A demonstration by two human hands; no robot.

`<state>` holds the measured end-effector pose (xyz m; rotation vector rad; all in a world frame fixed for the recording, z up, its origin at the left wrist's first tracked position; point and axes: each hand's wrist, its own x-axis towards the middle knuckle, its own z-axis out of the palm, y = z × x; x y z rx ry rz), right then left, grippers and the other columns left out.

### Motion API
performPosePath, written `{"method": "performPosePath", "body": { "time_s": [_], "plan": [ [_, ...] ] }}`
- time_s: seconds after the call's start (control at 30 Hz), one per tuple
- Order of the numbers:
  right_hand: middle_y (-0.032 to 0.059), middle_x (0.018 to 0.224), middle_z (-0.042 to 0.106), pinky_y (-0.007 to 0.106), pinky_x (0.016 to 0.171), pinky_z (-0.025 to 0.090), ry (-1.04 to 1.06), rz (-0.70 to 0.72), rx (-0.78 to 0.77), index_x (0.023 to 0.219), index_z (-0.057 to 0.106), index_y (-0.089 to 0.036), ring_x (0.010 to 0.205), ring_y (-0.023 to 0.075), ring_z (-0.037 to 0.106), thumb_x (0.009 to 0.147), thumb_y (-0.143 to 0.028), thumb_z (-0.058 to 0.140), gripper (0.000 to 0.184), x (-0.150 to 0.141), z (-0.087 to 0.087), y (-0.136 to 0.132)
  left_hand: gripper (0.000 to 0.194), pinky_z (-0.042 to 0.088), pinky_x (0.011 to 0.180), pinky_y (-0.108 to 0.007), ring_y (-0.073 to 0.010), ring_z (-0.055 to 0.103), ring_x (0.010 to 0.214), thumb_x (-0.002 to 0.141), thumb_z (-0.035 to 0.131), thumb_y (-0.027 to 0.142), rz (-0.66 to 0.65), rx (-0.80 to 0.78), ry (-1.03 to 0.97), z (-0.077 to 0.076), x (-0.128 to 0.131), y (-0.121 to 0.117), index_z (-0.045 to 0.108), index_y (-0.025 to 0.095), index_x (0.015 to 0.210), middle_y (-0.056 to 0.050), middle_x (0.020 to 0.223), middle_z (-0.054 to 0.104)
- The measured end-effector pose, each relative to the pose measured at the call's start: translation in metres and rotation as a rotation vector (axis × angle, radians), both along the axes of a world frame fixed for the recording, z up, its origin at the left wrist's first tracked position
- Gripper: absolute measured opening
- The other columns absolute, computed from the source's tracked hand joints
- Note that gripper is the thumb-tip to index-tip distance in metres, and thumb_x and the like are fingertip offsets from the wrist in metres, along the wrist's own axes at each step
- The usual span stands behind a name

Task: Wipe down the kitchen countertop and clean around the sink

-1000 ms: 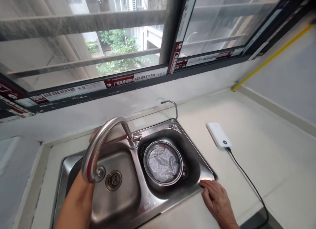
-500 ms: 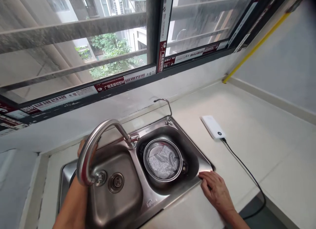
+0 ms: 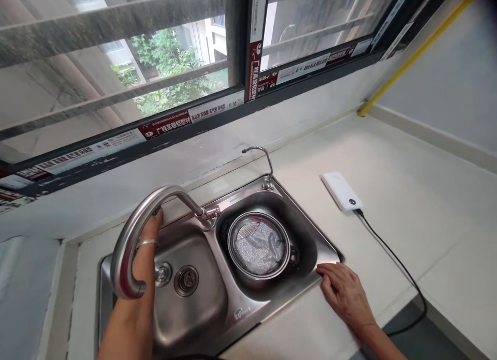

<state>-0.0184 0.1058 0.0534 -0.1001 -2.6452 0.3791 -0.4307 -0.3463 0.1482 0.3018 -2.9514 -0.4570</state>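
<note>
My left hand [image 3: 154, 223] reaches past the curved metal faucet [image 3: 130, 236] to the back edge of the left sink basin [image 3: 194, 318]. Its fingers look closed around a small dark thing, mostly hidden from view. My right hand [image 3: 344, 290] lies on the front right corner of the steel sink rim, fingers stretched out and holding nothing. In the right basin sits a round pot [image 3: 259, 246] with a clear lid; a perforated piece and crinkled silvery material show through it.
A thin second spout [image 3: 267, 166] stands at the sink's back right corner. On the pale counter [image 3: 419, 194] lies a white power bank [image 3: 341, 191] with a black cable [image 3: 392, 254] running over the front edge. A window [image 3: 186, 65] and a yellow pipe [image 3: 419, 52] are behind.
My left hand has shifted right behind the faucet along the back of the left basin, bringing a bracelet into view. My right hand stays at the sink corner. The view has moved slightly.
</note>
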Motion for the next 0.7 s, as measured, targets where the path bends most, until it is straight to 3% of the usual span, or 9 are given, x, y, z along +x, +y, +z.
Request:
{"method": "performPosePath", "body": {
  "time_s": [0.17, 0.37, 0.53, 0.7],
  "plan": [
    [0.0036, 0.107, 0.078, 0.045, 0.109, 0.044, 0.007, 0.001, 0.002, 0.107, 0.07, -0.022, 0.103, 0.0215, 0.071, 0.092, -0.017, 0.053, 0.023, 0.0, 0.001, 0.0, 0.054, 0.05, 0.1, -0.051, -0.0428, 0.064, 0.114, 0.086, 0.057, 0.043, 0.038, -0.029, -0.043, -0.007, -0.008, 0.027, 0.074, 0.004, 0.117, -0.028, 0.113, 0.07],
    [0.0032, 0.108, 0.078, 0.045, 0.11, 0.044, -0.016, -0.009, -0.016, 0.107, 0.071, -0.022, 0.104, 0.021, 0.071, 0.092, -0.018, 0.053, 0.024, 0.001, 0.002, -0.001, 0.047, 0.049, 0.103, -0.042, -0.0339, 0.066, 0.115, 0.092, 0.053, 0.045, -0.045, 0.016, -0.054, -0.019, -0.006, 0.063, 0.073, 0.009, 0.115, -0.021, 0.116, 0.072],
    [0.0034, 0.109, 0.078, 0.045, 0.11, 0.044, -0.018, -0.011, -0.021, 0.107, 0.071, -0.023, 0.104, 0.0212, 0.071, 0.092, -0.017, 0.053, 0.023, 0.001, 0.004, -0.001, 0.052, 0.05, 0.102, -0.047, -0.0383, 0.064, 0.117, 0.092, 0.054, 0.046, -0.014, 0.005, -0.09, -0.016, -0.006, 0.072, 0.068, 0.005, 0.122, -0.026, 0.119, 0.07],
    [0.0035, 0.108, 0.078, 0.045, 0.11, 0.045, -0.007, -0.009, -0.035, 0.107, 0.071, -0.023, 0.103, 0.0213, 0.072, 0.092, -0.017, 0.054, 0.024, 0.001, 0.003, -0.001, 0.049, 0.054, 0.092, -0.053, -0.0444, 0.066, 0.11, 0.089, 0.056, 0.04, 0.066, -0.034, -0.169, -0.005, -0.017, 0.08, 0.07, 0.0, 0.114, -0.033, 0.117, 0.067]
  ]
}}
